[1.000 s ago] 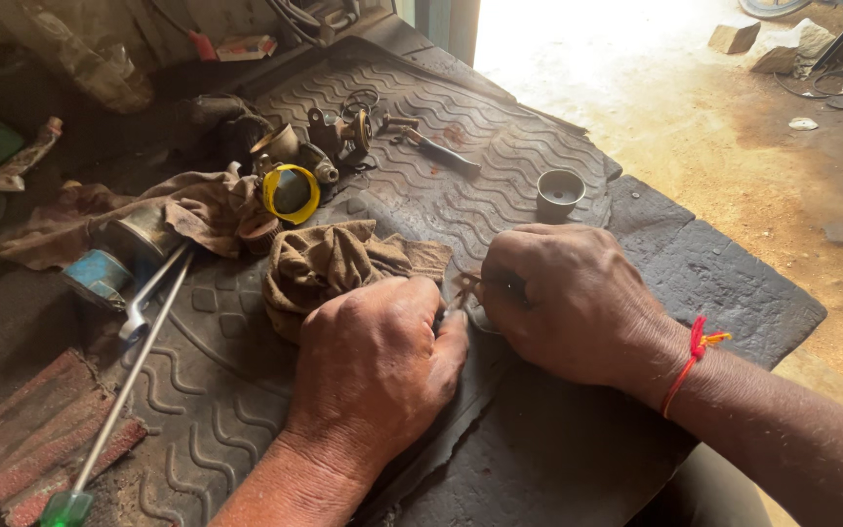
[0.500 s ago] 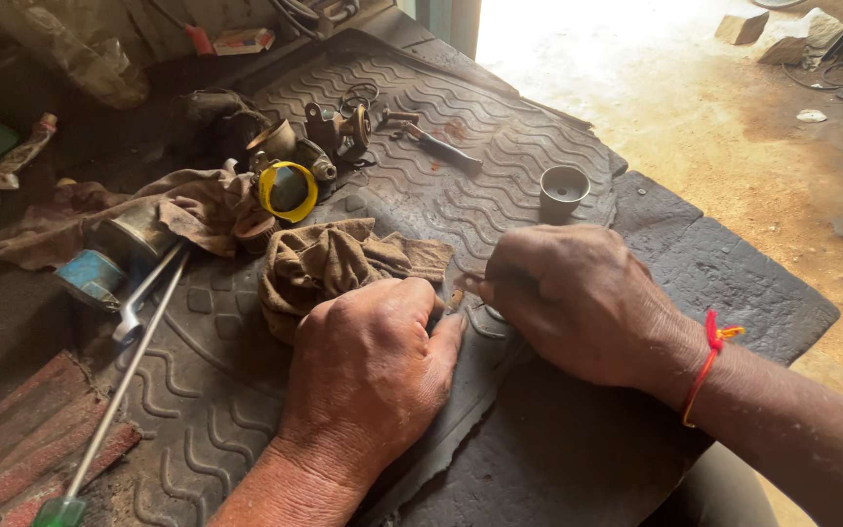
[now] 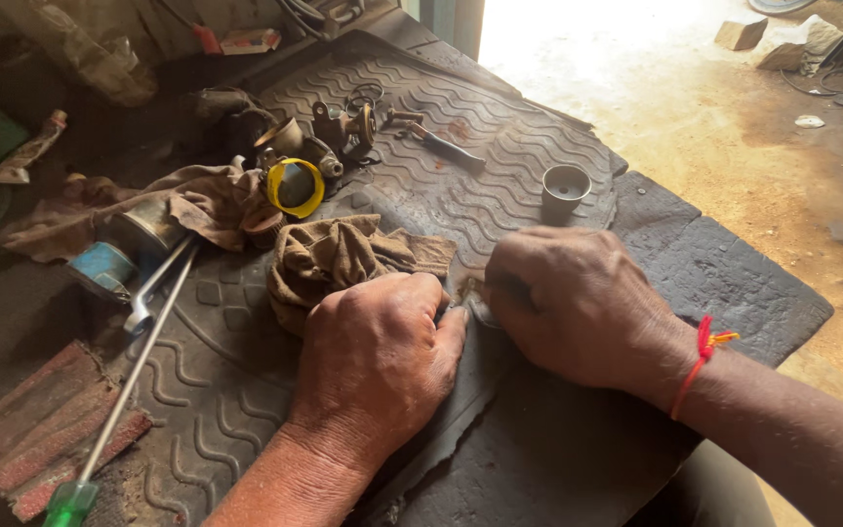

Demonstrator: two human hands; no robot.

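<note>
My left hand [image 3: 373, 356] lies knuckles-up on a dark ribbed rubber mat [image 3: 500, 166], its fingers curled against a crumpled brown rag [image 3: 339, 256]. My right hand [image 3: 573, 298], a red thread on its wrist, is closed beside it, thumb and fingertips pinching something small and brownish [image 3: 467, 290] where the two hands meet. What that small piece is cannot be made out; both hands hide most of it.
A grey metal cup [image 3: 566, 185] stands beyond my right hand. Small metal parts [image 3: 343, 132], a yellow-rimmed round part [image 3: 295, 185], a dirty cloth [image 3: 197, 200], a wrench [image 3: 148, 298] and a green-handled screwdriver [image 3: 129, 390] lie left. Sandy floor lies beyond the mat's right edge.
My right hand has slid slightly toward the left hand and lower on the mat. The left hand stays pressed by the rag.
</note>
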